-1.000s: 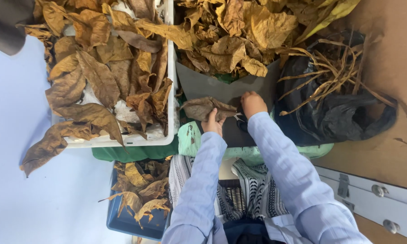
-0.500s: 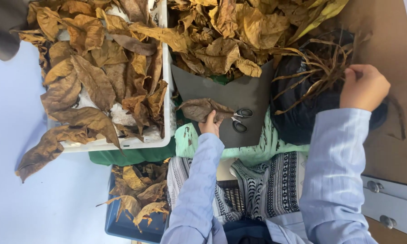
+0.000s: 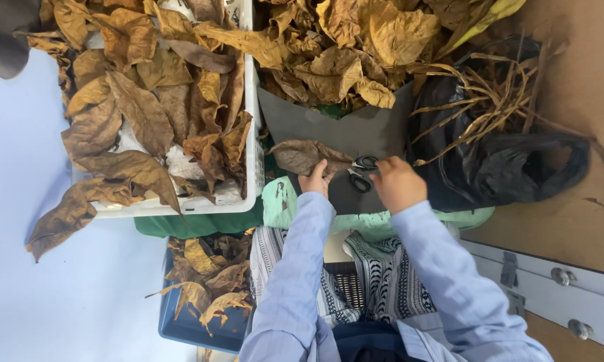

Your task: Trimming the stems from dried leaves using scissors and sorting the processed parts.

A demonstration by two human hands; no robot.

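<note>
Right hand (image 3: 396, 182), fingers loosely curled and gripping nothing yet, touches the black-handled scissors (image 3: 361, 173) lying just to its left on the grey board (image 3: 376, 131), blades toward the left hand (image 3: 315, 179), which pinches a dried brown leaf (image 3: 302, 155).

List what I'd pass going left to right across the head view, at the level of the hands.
White crate of dried leaves → brown leaf in the left hand → scissors → right hand → black plastic bag of stems → brown board.
</note>
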